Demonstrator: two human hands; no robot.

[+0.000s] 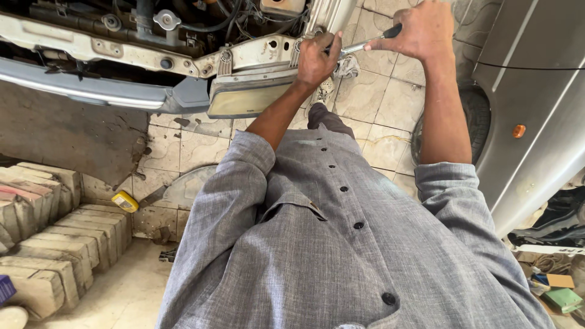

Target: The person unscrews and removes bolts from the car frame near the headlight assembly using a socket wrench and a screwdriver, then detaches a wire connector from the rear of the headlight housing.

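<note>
**Ratchet work at the headlight corner**

The right hand (420, 30) is closed around the handle of a ratchet wrench (365, 44). The left hand (317, 60) presses on its head, fingers curled, at the car's front panel (256, 52) above the headlight (247, 97). The headlight sits in place, so the work seems not finished. The fastener is hidden under the left hand. Bricks (55, 244) lie on the floor.

A left hand (317, 60) covers the head of a metal wrench (365, 44) and whatever fastener it meets on the car's front panel (256, 52). The right hand (420, 30) hides the wrench's handle end and is itself clipped by the top edge, as is the engine bay (152, 18).
</note>
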